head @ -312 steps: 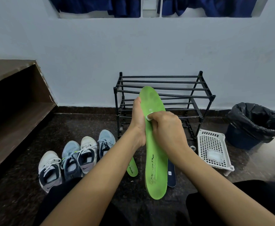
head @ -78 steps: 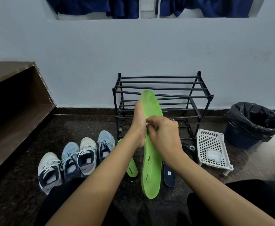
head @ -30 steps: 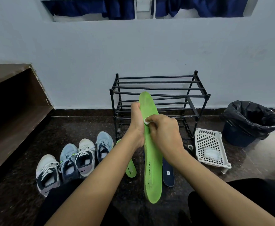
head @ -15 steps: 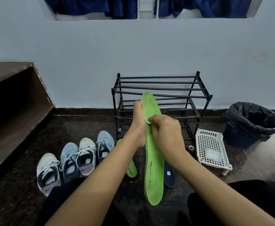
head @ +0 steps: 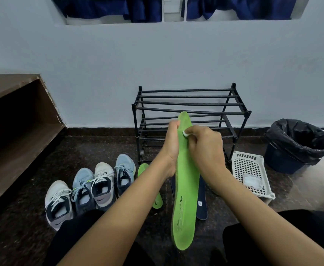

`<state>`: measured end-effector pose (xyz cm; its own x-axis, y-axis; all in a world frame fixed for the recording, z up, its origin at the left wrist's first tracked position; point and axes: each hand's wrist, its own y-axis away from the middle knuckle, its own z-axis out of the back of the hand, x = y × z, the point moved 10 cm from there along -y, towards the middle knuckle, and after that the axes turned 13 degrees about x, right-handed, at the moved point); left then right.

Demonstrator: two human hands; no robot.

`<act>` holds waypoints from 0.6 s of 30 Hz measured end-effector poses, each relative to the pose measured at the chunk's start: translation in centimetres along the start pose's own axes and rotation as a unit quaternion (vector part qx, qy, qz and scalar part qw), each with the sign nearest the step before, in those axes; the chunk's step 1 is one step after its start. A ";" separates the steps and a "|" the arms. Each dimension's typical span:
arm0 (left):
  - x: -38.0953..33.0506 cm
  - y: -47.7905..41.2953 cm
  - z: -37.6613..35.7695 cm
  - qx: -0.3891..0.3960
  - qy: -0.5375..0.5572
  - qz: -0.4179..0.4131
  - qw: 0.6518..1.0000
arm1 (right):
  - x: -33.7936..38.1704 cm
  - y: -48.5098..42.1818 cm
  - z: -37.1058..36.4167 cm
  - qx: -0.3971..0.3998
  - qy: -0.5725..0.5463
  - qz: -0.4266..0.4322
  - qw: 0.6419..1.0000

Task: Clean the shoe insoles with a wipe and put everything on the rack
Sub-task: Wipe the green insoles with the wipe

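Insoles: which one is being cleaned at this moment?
The green insole held upright in the left hand, with the right hand pressing a white wipe near its top. The other green insole and the navy insoles lie on the floor.

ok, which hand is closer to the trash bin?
Right. The right hand pinches a wipe on the green insole, left of the trash bin; the left hand grips the insole's other edge, farther left.

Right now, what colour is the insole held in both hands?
Bright green insole, seen best in the head view.
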<state>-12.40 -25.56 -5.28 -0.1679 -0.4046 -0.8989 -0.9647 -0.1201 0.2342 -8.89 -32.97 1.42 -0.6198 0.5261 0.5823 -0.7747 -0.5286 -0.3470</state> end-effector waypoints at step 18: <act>0.5 -0.4 0.2 -0.014 0.030 0.011 0.999 | 0.9 0.4 0.2 -0.009 0.006 0.028 1.000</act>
<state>-12.17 -25.52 -5.95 -0.1749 -0.4617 -0.8697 -0.9548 -0.1360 0.2642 -9.73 -32.88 1.98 -0.6636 0.5048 0.5522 -0.7409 -0.5456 -0.3916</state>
